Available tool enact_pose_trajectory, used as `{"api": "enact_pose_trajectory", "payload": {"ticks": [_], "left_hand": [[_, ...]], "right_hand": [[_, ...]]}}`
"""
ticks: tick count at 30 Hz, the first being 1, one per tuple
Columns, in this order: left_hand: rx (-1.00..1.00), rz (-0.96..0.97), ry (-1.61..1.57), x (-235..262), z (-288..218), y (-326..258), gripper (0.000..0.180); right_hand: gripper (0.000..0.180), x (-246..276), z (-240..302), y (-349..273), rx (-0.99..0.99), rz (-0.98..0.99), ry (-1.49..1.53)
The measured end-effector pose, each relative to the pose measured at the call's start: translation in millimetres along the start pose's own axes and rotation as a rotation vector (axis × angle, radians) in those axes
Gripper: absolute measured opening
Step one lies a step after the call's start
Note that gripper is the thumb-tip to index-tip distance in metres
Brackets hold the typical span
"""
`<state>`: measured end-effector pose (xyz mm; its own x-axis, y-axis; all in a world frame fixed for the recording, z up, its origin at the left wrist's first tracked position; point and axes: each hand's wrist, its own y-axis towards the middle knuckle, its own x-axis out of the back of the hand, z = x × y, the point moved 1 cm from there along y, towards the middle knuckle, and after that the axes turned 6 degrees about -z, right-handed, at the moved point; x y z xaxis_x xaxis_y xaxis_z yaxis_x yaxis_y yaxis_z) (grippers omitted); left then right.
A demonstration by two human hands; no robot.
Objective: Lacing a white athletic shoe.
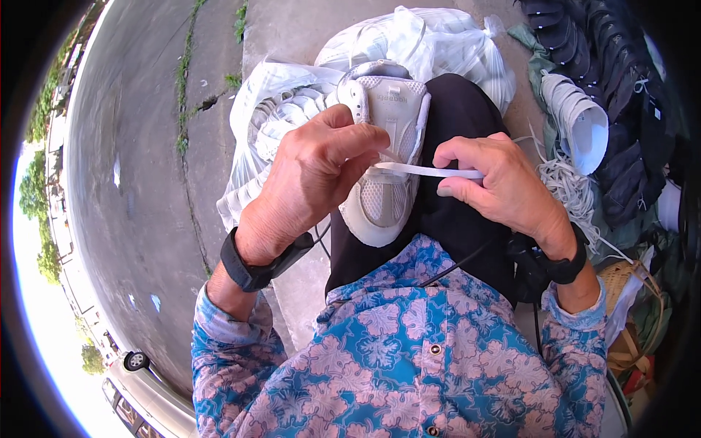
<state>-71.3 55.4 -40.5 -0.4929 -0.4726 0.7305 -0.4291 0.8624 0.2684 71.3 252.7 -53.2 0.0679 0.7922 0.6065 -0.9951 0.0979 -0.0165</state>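
A white and grey mesh sneaker [380, 204] rests on my lap, its toe pointing toward me. Across it runs a flat white shoelace [427, 171], stretched between my two hands. My left hand [318, 157] is closed over the shoe's left side, thumb and fingers pinching the lace near the eyelets. At the right, my right hand [500, 175] grips the other stretch of lace between thumb and curled fingers. The tongue [394, 95] of the shoe shows above my left hand. The fingertips of my left hand partly hide the lower eyelets.
Clear plastic bags [416, 40] of white shoes stand beyond my knees. To the right lie a heap of loose white laces [569, 190], a stack of pale cup-shaped pieces [577, 120] and rows of dark shoe pieces [621, 95]. A wicker basket [619, 281] sits at lower right.
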Motion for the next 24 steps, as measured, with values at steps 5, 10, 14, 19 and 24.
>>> {"api": "enact_pose_trajectory", "payload": {"ticks": [5,10,14,19,24], "left_hand": [[0.038,0.04,0.04,-0.3,-3.5,5.8,0.011],[0.464,0.171,-0.275,3.9,-5.8,5.4,0.022],[0.848,0.089,-0.458,3.5,17.9,0.4,0.028],[0.925,0.089,-0.678,2.4,30.0,-3.6,0.027],[0.846,0.124,-0.604,3.1,32.8,-3.6,0.028]], "right_hand": [[0.011,-6.8,-2.9,-11.3,0.162,-0.009,-0.109],[0.012,-8.6,-14.7,-11.6,0.232,-0.124,-0.185],[0.013,-11.6,-20.0,-9.4,0.293,-0.221,-0.295],[0.015,-6.7,-21.1,-11.1,0.153,-0.193,-0.024],[0.017,-5.1,-27.5,-7.7,0.13,-0.249,0.016]]}}
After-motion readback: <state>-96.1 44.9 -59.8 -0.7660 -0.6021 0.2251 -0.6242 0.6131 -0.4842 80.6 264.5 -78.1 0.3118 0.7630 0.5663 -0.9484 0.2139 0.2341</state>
